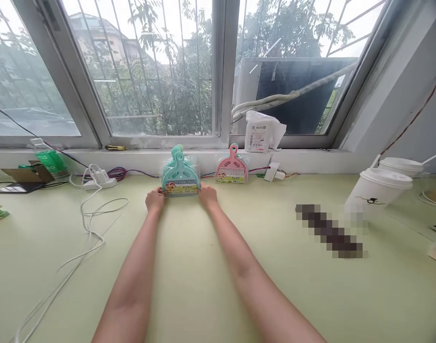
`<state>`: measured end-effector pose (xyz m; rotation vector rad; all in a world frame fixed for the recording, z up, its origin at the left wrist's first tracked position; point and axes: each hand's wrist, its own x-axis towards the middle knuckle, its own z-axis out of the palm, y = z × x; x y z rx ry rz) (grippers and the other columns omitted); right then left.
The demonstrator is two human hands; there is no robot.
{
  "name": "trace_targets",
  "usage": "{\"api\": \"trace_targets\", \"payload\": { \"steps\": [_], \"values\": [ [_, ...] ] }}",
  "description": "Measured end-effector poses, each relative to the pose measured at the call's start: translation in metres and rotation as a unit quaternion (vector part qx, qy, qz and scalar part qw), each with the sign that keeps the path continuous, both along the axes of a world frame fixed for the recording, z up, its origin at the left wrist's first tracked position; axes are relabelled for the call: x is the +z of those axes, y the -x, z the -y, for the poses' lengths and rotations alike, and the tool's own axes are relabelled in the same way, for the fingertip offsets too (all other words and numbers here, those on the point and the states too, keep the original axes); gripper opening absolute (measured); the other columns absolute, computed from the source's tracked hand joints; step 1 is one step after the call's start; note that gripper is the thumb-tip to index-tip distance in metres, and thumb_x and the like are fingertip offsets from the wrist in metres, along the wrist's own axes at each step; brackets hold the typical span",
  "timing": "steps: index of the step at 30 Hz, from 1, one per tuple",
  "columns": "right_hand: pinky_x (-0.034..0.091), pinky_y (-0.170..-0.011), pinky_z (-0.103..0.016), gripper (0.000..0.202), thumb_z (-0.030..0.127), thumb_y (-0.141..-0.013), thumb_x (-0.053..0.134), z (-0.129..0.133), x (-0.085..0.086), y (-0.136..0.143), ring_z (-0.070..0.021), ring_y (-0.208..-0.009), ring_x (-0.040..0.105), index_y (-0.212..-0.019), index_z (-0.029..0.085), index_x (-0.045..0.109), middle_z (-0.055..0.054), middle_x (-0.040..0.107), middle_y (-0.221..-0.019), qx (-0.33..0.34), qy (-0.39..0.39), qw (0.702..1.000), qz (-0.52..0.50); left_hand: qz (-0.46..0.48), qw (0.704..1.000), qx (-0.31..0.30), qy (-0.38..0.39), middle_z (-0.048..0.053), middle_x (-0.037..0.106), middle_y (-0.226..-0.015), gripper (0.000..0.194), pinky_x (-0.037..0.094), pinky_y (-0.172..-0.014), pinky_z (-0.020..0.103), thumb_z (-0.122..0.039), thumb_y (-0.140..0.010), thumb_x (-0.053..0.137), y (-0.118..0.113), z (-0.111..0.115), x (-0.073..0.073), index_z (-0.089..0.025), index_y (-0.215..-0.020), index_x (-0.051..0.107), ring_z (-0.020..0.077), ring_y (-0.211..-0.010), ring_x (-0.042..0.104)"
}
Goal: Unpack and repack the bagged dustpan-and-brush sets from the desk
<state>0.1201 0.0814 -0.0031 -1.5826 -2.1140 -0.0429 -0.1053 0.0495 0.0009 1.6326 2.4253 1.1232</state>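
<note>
Landmark: the pink dustpan [231, 170], standing upright on the counter [189, 286] at the foot of the sill [143, 156].

The green dustpans [181, 177], at least two, stacked and wrapped in clear film, stand upright just left of the pink dustpan, a narrow gap between. The left hand [155, 199] has its grip narrow, holding their edge farther from the pink dustpan. The right hand [207, 194] has its grip narrow, holding their edge nearer to it.

Right of the pink dustpan, an adapter [274, 171] lies near; above and right of it, a white pack [258, 136] rests on the sill. Two lidded cups [377, 190] stand well to its right. A pixelated dark item [328, 231], not identifiable, lies forward-right of it, toward the person. Well to its left lie a power strip [109, 183] and a white cable [93, 233].
</note>
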Motion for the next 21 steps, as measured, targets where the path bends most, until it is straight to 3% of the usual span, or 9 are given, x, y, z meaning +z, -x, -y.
{"api": "trace_targets", "payload": {
  "steps": [4,8,15,19,21],
  "values": [
    [0.048,-0.075,-0.029,0.026,0.039,-0.097,0.049,-0.028,0.001,0.015,-0.0236,-0.098,0.066,-0.112,0.018,0.055,-0.012,0.07,-0.101,0.002,-0.021,0.999,0.024,0.036,0.998,0.021,-0.041,0.014,0.071,-0.104,0.03,0.049,-0.085,0.038,-0.034,-0.081,0.062,0.012,-0.027,-0.004,-0.019,-0.106,0.069,0.0298,-0.097,0.066],
    [0.048,-0.077,-0.031,0.028,0.041,-0.098,0.047,-0.046,0.0,0.022,-0.024,-0.098,0.066,-0.108,0.016,0.057,-0.014,0.07,-0.099,-0.004,-0.018,0.999,0.027,0.034,0.994,0.041,-0.096,0.016,0.062,-0.12,0.047,0.049,-0.087,0.037,-0.026,-0.079,0.065,0.016,-0.042,-0.009,-0.017,-0.124,0.055,0.0235,-0.087,0.067],
    [0.047,-0.076,-0.032,0.04,0.052,-0.097,0.04,-0.048,-0.002,0.02,-0.0251,-0.091,0.067,-0.106,0.017,0.056,-0.014,0.07,-0.094,0.0,-0.01,1.0,0.004,0.022,0.997,0.003,-0.076,0.014,0.065,-0.111,0.045,0.046,-0.093,0.041,-0.023,-0.084,0.06,0.016,-0.047,-0.014,-0.017,-0.127,0.05,0.026,-0.097,0.064],
    [0.045,-0.08,-0.031,0.042,0.054,-0.098,0.035,-0.041,0.003,0.015,-0.0225,-0.09,0.066,-0.11,0.019,0.054,-0.011,0.069,-0.095,0.003,-0.051,0.995,-0.081,0.05,0.993,0.024,-0.106,0.015,0.058,-0.121,0.059,0.047,-0.093,0.044,-0.024,-0.079,0.066,0.017,-0.044,-0.014,-0.018,-0.133,0.044,0.025,-0.091,0.064],
    [0.044,-0.086,-0.033,0.041,0.051,-0.1,0.031,-0.041,0.006,0.005,-0.0232,-0.103,0.061,-0.115,0.02,0.052,-0.013,0.065,-0.108,-0.062,-0.116,0.977,-0.169,0.068,0.99,0.027,-0.122,0.017,0.051,-0.128,0.066,0.046,-0.095,0.046,-0.027,-0.075,0.07,0.018,-0.044,-0.014,-0.018,-0.135,0.041,0.0254,-0.095,0.063]
  ]
}}
